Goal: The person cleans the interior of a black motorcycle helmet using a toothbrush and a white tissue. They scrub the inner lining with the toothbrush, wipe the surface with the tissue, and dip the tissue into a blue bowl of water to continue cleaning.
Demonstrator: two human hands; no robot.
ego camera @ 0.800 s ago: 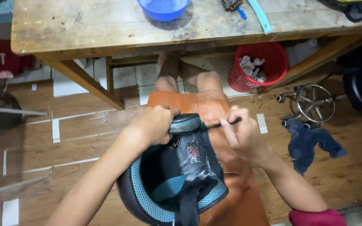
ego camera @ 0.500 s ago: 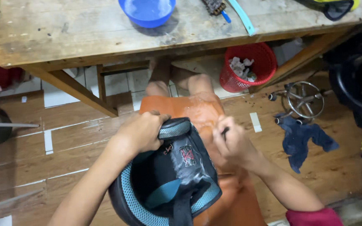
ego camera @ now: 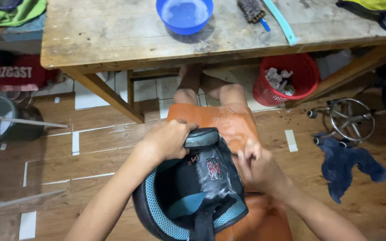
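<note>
- On the lap, over the orange apron (ego camera: 228,122), lay one black helmet (ego camera: 188,196), turned upside down so that its teal mesh lining and the loose inner pad faced up.
- The left hand (ego camera: 168,140) gripped the far edge of the pad, its fingers curled tight over the mesh rim.
- The right hand (ego camera: 258,167) pressed against the right side of the pad with the fingers closed together; whether they pinched a small tool I could not tell.
- To do this step well, in my judgement, the left hand needed to keep the shell steady on the lap while the right hand worked in short, gentle strokes, because the wet-looking pad could tear or slip.
- Far from the hands stood one wooden table (ego camera: 112,40), and on it one blue bowl (ego camera: 184,14), one brush (ego camera: 252,10) and one pale blue strip (ego camera: 280,22).
- Under the table, to the right, was one red basket (ego camera: 269,91) with crumpled scraps inside.
- On the floor at the right lay one dark blue rag (ego camera: 349,167) near one metal ring stand (ego camera: 347,118).
</note>
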